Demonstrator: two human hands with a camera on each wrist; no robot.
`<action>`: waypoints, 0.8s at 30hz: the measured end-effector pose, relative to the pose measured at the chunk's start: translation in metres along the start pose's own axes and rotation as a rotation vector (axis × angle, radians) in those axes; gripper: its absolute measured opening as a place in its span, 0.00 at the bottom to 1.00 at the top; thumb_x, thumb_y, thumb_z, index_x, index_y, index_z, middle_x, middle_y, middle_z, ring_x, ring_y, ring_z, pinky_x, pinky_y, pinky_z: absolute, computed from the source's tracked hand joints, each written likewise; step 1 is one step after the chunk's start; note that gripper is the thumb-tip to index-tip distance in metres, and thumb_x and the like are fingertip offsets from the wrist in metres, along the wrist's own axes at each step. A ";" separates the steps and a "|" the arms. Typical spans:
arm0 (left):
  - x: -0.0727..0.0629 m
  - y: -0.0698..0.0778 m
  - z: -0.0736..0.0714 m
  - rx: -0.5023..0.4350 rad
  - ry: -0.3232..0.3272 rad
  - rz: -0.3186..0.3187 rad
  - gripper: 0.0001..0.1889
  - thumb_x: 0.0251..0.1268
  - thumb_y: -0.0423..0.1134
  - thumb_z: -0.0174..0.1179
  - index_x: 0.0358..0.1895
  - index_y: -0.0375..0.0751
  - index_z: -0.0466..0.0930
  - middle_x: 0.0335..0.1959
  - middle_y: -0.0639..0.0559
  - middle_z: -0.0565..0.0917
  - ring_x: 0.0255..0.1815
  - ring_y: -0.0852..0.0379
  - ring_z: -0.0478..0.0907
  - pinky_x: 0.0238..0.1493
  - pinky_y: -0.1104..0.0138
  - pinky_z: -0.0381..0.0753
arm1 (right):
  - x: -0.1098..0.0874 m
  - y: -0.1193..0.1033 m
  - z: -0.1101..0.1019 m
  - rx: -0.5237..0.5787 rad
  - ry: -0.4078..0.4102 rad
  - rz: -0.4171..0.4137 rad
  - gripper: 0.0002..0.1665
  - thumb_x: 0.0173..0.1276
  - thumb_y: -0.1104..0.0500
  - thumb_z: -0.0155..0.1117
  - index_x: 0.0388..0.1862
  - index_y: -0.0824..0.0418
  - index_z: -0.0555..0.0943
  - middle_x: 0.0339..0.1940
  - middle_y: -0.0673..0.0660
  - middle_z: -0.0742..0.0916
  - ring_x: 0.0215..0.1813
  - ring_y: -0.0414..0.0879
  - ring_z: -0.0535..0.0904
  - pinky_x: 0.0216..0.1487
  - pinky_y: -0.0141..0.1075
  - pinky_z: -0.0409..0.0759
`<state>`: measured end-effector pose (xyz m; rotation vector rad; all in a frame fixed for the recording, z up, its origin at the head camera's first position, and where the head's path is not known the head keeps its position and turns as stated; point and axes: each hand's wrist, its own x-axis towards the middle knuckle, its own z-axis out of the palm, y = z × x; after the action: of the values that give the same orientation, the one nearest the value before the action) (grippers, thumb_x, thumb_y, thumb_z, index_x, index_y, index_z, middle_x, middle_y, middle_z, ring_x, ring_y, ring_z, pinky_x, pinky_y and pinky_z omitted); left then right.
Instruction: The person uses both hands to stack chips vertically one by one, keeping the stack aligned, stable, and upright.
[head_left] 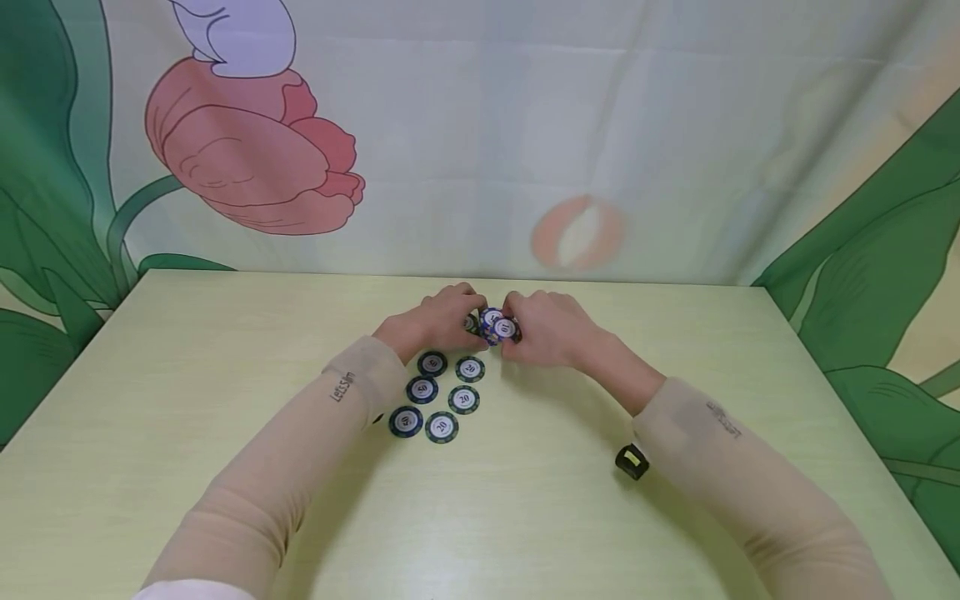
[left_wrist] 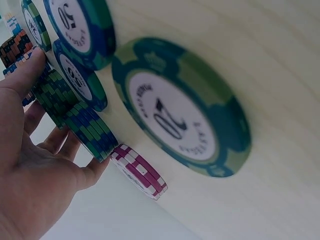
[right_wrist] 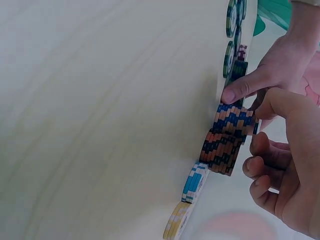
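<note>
My left hand (head_left: pixel 442 321) is at the far middle of the table, thumb and fingers curled about poker chip stacks. In the left wrist view the thumb of the left hand (left_wrist: pixel 37 155) lies against the blue-and-orange stack, and its fingers reach behind the green stack (left_wrist: pixel 55 97). Close to it, my right hand (head_left: pixel 551 329) pinches a chip marked 10 (head_left: pixel 504 328) at the top of the stack of blue-and-orange poker chips (right_wrist: pixel 232 120). Part of that grip is hidden. A black-and-orange stack (right_wrist: pixel 220 152) stands beside the blue one.
Loose chips marked 50 (head_left: pixel 422 390) and 20 (head_left: pixel 463 399) lie flat in two columns nearer me. Low stacks of magenta (left_wrist: pixel 140 170), pale blue (right_wrist: pixel 194 181) and yellow chips (right_wrist: pixel 176 220) stand along the row. A small black device (head_left: pixel 632 461) shows beside the right sleeve.
</note>
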<state>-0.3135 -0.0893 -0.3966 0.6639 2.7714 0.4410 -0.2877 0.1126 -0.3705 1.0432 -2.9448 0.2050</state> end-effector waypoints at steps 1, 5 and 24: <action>0.000 0.000 0.000 0.000 0.001 0.002 0.31 0.68 0.50 0.68 0.70 0.43 0.73 0.70 0.43 0.69 0.66 0.46 0.67 0.69 0.43 0.64 | 0.002 0.001 0.001 -0.002 0.001 0.005 0.21 0.60 0.50 0.68 0.48 0.61 0.80 0.30 0.53 0.84 0.26 0.45 0.79 0.26 0.41 0.78; 0.001 -0.001 0.000 0.003 0.002 0.005 0.30 0.68 0.50 0.68 0.69 0.43 0.74 0.70 0.43 0.69 0.66 0.46 0.67 0.68 0.43 0.65 | 0.007 0.004 0.003 -0.007 0.004 0.028 0.21 0.60 0.50 0.68 0.47 0.61 0.79 0.29 0.53 0.84 0.26 0.46 0.79 0.25 0.41 0.78; 0.001 -0.003 0.000 -0.005 0.005 0.012 0.29 0.69 0.51 0.68 0.68 0.44 0.75 0.69 0.44 0.70 0.66 0.46 0.67 0.67 0.43 0.65 | 0.021 0.002 0.002 0.012 -0.033 0.075 0.20 0.62 0.47 0.70 0.44 0.60 0.80 0.31 0.51 0.84 0.28 0.46 0.79 0.27 0.41 0.77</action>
<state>-0.3159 -0.0917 -0.3980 0.6793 2.7717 0.4521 -0.3050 0.1005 -0.3717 0.9468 -3.0190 0.2086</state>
